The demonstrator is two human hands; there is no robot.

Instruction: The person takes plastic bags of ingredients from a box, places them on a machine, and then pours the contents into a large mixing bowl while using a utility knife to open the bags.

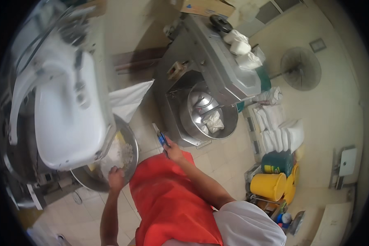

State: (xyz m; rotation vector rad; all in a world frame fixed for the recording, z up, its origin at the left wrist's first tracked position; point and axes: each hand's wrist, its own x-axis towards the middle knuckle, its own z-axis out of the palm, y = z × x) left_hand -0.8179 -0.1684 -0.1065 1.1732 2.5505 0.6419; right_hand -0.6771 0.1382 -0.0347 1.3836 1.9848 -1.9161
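At the left, my left hand is over the near side of a large metal mixing bowl, its fingers closed. What they hold, if anything, is hard to make out against the white flour-like powder there. Pale lumps and something yellow also show in the bowl. My right hand, in front of the red apron, is closed around a blue-and-black handled cutter with a pale, narrow blade pointing up and away.
A white mixer head overhangs the bowl. Ahead stands a large grey mixer; its steel bowl holds white bags. At the right are stacked white sacks, a yellow bucket and a wall fan.
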